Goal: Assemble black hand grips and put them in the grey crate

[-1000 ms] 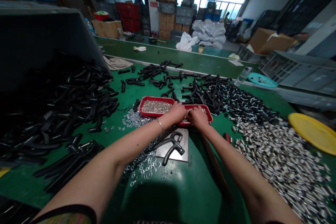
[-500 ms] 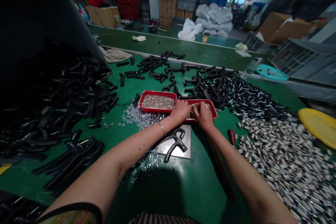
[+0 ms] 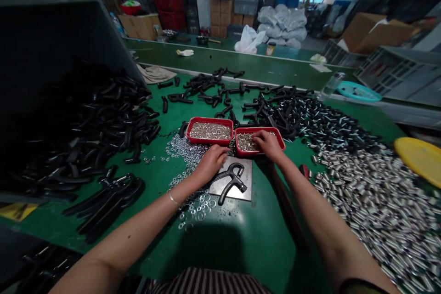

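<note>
Green covers our big bench (image 3: 268, 243). Our dark bin (image 3: 69, 27) lies at ten o'clock; our silver tubes (image 3: 375, 206) heap up at four. Our left red tray (image 3: 209, 141) sits at eleven, our right red tray (image 3: 250, 153) at one. In the middle, our metal plate (image 3: 246, 172) holds one black grip (image 3: 233, 178). Our left hand (image 3: 211, 161) curls at ten, by the plate's edge; our right hand (image 3: 268, 143) dips into the right red tray. We cannot tell if either hand's fingers pinch anything.

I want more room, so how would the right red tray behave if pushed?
The tray is probably heavy for its size, being loaded with metal bits. Low and wide, it would likely slide, not tip. The loose bits might shift.
</note>
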Demonstrator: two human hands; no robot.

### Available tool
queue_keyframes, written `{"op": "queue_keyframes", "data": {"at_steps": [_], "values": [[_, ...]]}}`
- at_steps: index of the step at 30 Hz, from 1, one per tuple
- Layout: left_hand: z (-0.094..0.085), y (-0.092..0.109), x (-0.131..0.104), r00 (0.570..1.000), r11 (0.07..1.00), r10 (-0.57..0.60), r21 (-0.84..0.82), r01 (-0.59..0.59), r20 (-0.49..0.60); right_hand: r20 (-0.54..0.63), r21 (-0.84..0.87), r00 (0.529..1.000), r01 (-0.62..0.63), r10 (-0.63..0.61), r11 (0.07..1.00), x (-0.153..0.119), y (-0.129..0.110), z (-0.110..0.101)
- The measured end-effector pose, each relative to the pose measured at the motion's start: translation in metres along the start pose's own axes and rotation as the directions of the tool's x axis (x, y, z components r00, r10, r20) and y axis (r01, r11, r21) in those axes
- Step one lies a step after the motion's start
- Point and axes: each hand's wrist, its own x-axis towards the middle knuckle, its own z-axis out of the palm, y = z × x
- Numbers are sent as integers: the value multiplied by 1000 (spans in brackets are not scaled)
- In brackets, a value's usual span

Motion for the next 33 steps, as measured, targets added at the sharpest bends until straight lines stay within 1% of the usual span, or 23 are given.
{"op": "queue_keyframes", "data": {"at_steps": [2,4,6,8,12,14,17,19,21,23,25,26,28,29,31,33], "values": [[-5,0,-19,997,996,-66,-48,69,45,7,25,1000,-9,9,1000,1,-2,2],[-4,4,-30,994,994,-80,-63,85,73,7,43,1000,-11,11,999,0,-3,4],[1,9,-34,995,998,-50,-35,54,87,2,57,1000,-13,13,998,0,-3,4],[9,11,-34,997,1000,-22,20,20,73,6,71,1000,-16,16,997,-1,-2,2],[26,9,-32,998,986,9,165,-18,55,32,97,999,-29,26,995,-1,0,-1],[30,8,-33,998,973,26,228,-37,53,32,96,999,-23,20,995,0,1,-1],[32,10,-35,996,946,72,313,-85,54,19,91,1000,15,-17,996,2,-1,0],[32,13,-35,988,909,123,388,-150,94,-8,93,999,39,-38,995,3,-4,-2],[32,15,-34,967,856,183,456,-245,176,-46,96,997,58,-54,994,-1,-10,-7],[32,16,-35,939,811,230,483,-330,255,-85,143,995,63,-51,988,-13,-20,-13],[31,16,-38,919,799,258,470,-376,297,-97,278,995,20,7,960,-34,-31,-18],[30,16,-41,913,800,269,457,-389,307,-80,358,995,-21,53,934,-47,-36,-18],[26,19,-49,910,810,277,434,-394,309,-2,470,991,-119,135,875,-72,-43,-15],[24,21,-54,913,817,272,428,-386,304,50,479,986,-164,160,863,-84,-45,-12],[20,25,-61,923,835,245,419,-356,295,131,426,973,-226,188,876,-100,-46,-3],[18,28,-66,930,853,214,408,-327,297,178,325,966,-236,186,916,-108,-44,6]]}}
